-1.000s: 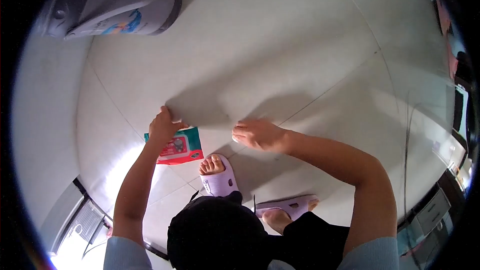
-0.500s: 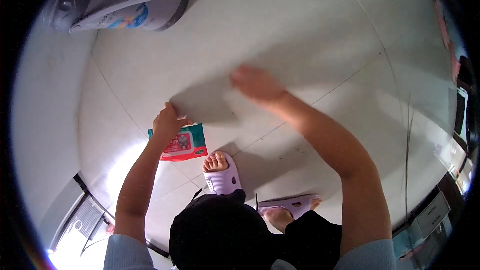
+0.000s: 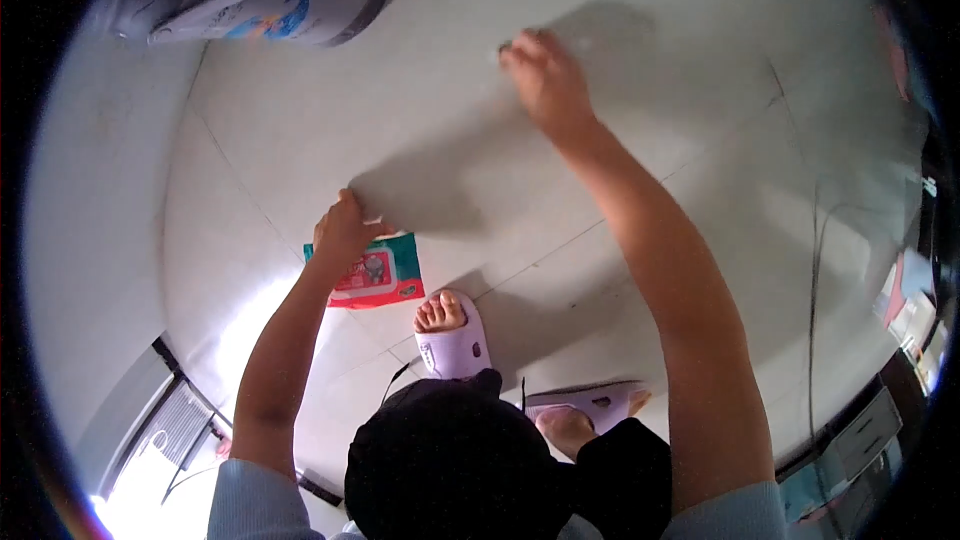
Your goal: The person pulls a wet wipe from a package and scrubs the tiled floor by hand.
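My left hand [image 3: 343,227] is closed on the upper edge of a pack of wet wipes [image 3: 385,278], green above and red below with a pale-framed pink label. The pack stands close to the tiled floor, beside my foot. Farther forward and to the right, my right hand [image 3: 545,75] is low over the floor with its fingers curled together. Something small and dark shows at its fingertips, too blurred to name. A shadow spreads on the floor around it.
A grey bin-like container [image 3: 290,10] with a blue-orange print stands at the upper left. Lilac slippers [image 3: 455,345] are on my feet. A thin dark cable [image 3: 815,290] runs at the right, near drawers [image 3: 865,430]. A white wall [image 3: 90,220] rises on the left.
My right hand has moved forward and slightly right, and its fingers now look curled in. My left hand and the wipes pack have shifted only slightly in view.
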The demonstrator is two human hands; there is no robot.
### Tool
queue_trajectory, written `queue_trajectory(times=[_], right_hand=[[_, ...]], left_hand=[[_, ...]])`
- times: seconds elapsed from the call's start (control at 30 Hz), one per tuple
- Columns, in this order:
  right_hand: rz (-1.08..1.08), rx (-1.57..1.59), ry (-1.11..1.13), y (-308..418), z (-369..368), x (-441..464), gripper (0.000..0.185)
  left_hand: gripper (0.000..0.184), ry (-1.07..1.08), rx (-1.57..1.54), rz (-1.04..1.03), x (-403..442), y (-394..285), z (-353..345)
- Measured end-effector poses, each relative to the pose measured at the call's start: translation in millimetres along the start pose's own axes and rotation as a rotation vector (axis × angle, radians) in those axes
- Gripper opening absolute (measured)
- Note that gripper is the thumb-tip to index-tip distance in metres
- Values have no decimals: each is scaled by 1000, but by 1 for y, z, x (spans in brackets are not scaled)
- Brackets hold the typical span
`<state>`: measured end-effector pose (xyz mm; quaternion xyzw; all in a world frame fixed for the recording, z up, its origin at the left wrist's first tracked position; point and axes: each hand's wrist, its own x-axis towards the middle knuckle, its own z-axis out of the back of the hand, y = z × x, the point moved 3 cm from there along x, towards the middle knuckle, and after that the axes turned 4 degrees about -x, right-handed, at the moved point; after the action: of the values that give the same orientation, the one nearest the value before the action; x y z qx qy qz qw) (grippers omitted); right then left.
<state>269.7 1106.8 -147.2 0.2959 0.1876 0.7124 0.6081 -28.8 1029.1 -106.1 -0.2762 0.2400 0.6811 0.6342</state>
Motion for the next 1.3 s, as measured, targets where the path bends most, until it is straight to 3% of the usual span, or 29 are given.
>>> queue_trajectory(times=[0.03,0.1,0.13,0.2,0.23,0.27,0.3,0.37,0.4,0.47,0.53,0.57,0.63,0.67,0.7,0.73,0.77,0.8,0.87,0.93,1.03,1.1,1.13,1.2,1.3], right_hand=[[-8,9,5,6,-5,-6,13],[-16,352,-57,19,-12,-15,14],[64,345,105,24,-36,-42,15],[301,141,690,61,-40,-96,17],[183,404,767,73,-28,-122,12],[533,360,565,77,-27,-155,10],[669,393,609,78,-31,-176,7],[514,301,698,73,4,-153,6],[254,460,672,46,-6,-134,5],[36,291,243,3,19,-69,9],[90,-33,-42,-26,52,-25,12],[83,-38,-45,-24,52,-31,12],[-173,-1,306,-24,34,-58,12],[-55,365,268,-10,36,-92,10],[355,102,314,1,34,-122,16],[380,146,436,7,37,-148,17],[242,265,611,9,34,-174,18],[238,256,609,8,45,-178,18],[437,197,522,13,73,-178,19],[3,95,369,-15,102,-141,18],[-124,-107,182,-72,118,-104,12],[-5,-107,-107,-89,109,-109,14],[-129,27,-12,-76,102,-118,14],[-298,380,209,-33,76,-153,18],[186,306,388,27,46,-208,12]], left_hand=[[63,-1,-14,-34,-1,1,0],[63,-6,-4,-41,2,5,-5],[64,-15,-2,-47,3,6,-6],[64,-9,8,-39,2,2,-2],[65,-4,18,-30,1,1,-2],[65,1,17,-31,1,3,-3],[65,-3,8,-31,2,5,-4],[65,-5,-1,-37,6,5,-5],[66,1,11,-27,7,5,-4],[66,9,28,-28,7,6,-6],[67,-6,21,-31,8,8,-8],[67,-4,24,-39,5,6,-7],[67,14,11,-18,4,1,-3],[67,16,5,-23,5,1,-4],[67,19,16,-17,6,4,-4],[67,22,26,-13,6,5,-5],[67,24,21,-22,5,4,-6],[68,-6,32,-35,4,4,-5],[68,-32,48,-55,4,1,-3],[68,29,63,-28,3,0,0],[67,-13,72,-69,3,0,-2],[66,-22,117,-145,19,22,-16],[65,-18,152,-213,18,19,-17],[65,-1,118,-163,12,10,-9],[65,-8,95,-155,12,10,-11]])
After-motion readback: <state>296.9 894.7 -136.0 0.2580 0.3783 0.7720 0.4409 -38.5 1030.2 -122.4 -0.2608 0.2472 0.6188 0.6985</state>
